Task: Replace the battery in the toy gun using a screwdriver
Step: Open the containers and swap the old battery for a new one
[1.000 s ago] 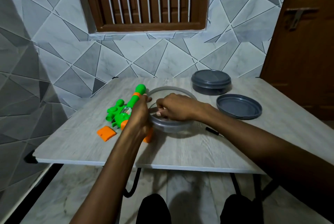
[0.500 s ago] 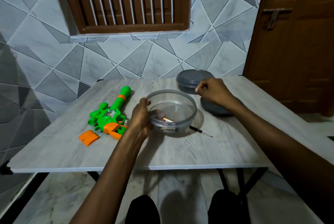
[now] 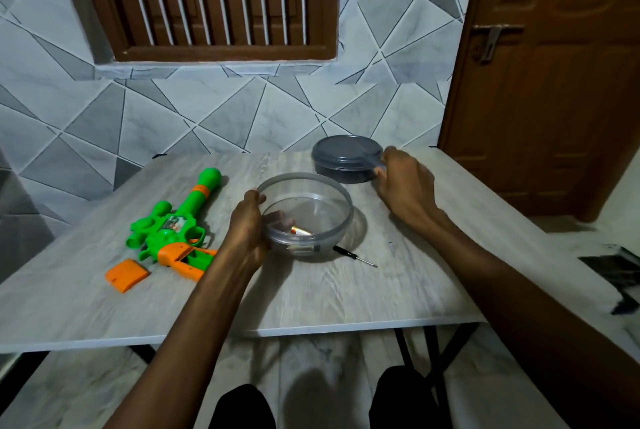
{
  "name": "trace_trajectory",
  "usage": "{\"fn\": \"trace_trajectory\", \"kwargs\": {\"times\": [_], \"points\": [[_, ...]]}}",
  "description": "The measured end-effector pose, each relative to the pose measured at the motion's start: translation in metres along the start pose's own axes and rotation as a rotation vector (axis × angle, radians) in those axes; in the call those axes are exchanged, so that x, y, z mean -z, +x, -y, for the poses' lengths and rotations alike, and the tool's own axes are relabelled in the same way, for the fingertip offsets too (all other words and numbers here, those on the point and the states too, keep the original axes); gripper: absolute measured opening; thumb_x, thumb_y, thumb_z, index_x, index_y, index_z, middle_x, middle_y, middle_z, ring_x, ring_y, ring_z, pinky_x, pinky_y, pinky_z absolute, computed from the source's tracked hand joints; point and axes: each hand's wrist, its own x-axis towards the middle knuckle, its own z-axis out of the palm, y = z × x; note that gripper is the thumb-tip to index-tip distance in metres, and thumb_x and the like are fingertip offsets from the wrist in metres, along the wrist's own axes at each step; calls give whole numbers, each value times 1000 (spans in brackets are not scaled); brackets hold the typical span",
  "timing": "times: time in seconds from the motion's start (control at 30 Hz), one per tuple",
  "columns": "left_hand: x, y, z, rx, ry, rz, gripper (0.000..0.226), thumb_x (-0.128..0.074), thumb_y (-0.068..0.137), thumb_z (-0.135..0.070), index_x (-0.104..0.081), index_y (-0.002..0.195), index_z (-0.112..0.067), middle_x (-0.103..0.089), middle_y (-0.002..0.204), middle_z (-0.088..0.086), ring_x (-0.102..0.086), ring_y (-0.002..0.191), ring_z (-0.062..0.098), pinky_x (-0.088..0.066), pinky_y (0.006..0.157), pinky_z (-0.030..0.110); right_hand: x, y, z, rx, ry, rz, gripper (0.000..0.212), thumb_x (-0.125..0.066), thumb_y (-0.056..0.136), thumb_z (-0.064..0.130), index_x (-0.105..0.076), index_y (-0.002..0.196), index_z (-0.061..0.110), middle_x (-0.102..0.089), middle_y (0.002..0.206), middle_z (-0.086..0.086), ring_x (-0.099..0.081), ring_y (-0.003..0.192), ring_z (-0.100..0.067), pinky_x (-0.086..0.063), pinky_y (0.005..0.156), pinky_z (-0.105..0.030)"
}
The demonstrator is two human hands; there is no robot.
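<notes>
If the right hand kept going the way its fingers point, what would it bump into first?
The grey container: the right hand points at it, fingertips right by its lid edge, though whether they actually touch is hard to judge.

Bare left hand (image 3: 247,231), bare right hand (image 3: 405,186). My forearms (image 3: 194,324) are bare too, right down to the frame edge. Only clothing in shot is dark near-black trousers (image 3: 242,408) over both knees, bottom centre. Too dim to read fabric detail.
</notes>
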Motion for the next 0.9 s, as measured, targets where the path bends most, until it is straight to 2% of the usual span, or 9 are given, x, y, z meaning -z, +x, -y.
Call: {"fn": "trace_trajectory", "kwargs": {"times": [0.17,0.27,0.37,0.43,0.5,0.63,0.7,0.77,0.9], "points": [[0,-2,-2,2,-4,-6,31,-36,101,-36,-48,123,-17,-64,95,18,-66,72,30,-54,55,34,54,2,38,62,539,-404,14,-54,96,16,-55,108,8,-60,99,-2,-55,86,-13,-38,66,-9],[1,-6,-3,3,-20,-18,31,-37,100,-35,-48,123,-18,-64,101,19,-67,73,31,-54,58,37,70,7,54,-91,899,-452,14,-46,100,20,-55,110,14,-59,100,8,-57,87,-4,-46,74,-11],[3,-12,-5,-13,-43,-16,30,-37,100,-34,-48,123,-18,-62,103,19,-65,71,30,-53,61,36,55,21,53,-429,1122,-154,17,-43,99,21,-59,106,20,-64,106,0,-62,92,-15,-51,72,-29],[5,-13,-6,-19,-54,-16,29,-39,99,-33,-48,122,-19,-60,102,18,-64,69,29,-52,61,37,39,20,53,-593,1187,115,21,-45,99,20,-64,104,15,-67,99,-8,-63,84,-22,-52,67,-32],[5,-15,-8,-16,-57,-12,28,-41,98,-32,-55,118,-19,-64,96,15,-64,71,29,-55,60,37,27,13,55,-682,1214,311,22,-48,101,25,-62,111,11,-68,95,-9,-64,77,-20,-56,65,-31],[4,-19,-9,-64,-54,6,29,-45,93,-29,-71,105,-19,-75,91,7,-71,78,25,-59,69,36,17,-5,64,-656,1168,585,22,-61,92,7,-63,113,0,-65,82,-6,-61,72,-17,-56,73,-30],[4,-21,-11,-57,-49,23,29,-53,88,-26,-71,106,-13,-75,97,6,-70,87,25,-58,80,38,16,-11,69,-660,1067,626,3,-66,89,11,-65,90,8,-63,74,-2,-59,63,-12,-54,52,-18],[6,-24,-13,-48,-31,18,24,-55,85,-24,-71,100,-13,-75,93,5,-69,83,24,-57,77,36,13,-13,74,-622,1025,596,12,-67,89,16,-60,79,14,-62,71,1,-57,58,-9,-43,37,-13],[9,-26,-16,-31,-35,30,35,-46,95,-39,-71,99,-14,-76,85,2,-68,88,25,-54,77,36,7,-13,86,-541,929,542,18,-68,89,26,-66,100,12,-65,78,2,-60,65,-9,-45,52,-21]]}}
